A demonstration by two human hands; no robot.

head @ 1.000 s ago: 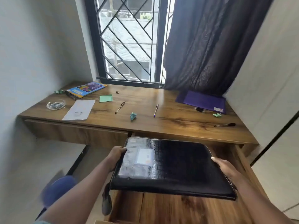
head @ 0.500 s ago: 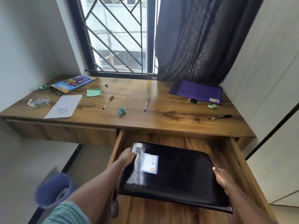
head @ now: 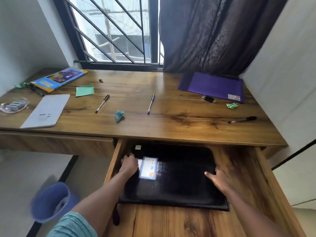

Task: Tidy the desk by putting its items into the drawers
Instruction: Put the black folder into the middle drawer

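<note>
1. A narrow room with pale walls; a barred window (head: 116, 31) sits behind the desk, and a dark purple curtain (head: 213, 35) hangs to its right
2. The wooden desk (head: 171, 124) runs wall to wall, with a closed drawer front (head: 56, 144) under its left half and an open drawer (head: 268, 178) pulled out under its right half
3. A blue bin (head: 51, 200) stands on the floor, left of the open drawer
4. The black case (head: 179, 171) lies flat on the open drawer's floor, its far edge tucked under the desk top
5. On the desk lie a purple folder (head: 215, 87) at the right rear, a bright book (head: 59, 78) at the left rear, a white notepad (head: 46, 110), a green note (head: 85, 90), two pens (head: 102, 103) (head: 151, 104), a black marker (head: 242, 119) and a crumpled teal scrap (head: 119, 115)
6. A pale label card (head: 148, 167) sits on the case's left part; its print is too blurred to read, as is the folder's corner sticker
7. The left hand (head: 130, 164) curls its fingers over the case's left edge
8. The right hand (head: 219, 179) rests at the case's right edge with the thumb stretched across the top; it is blurred, so I cannot tell whether its fingers hook the edge
</note>
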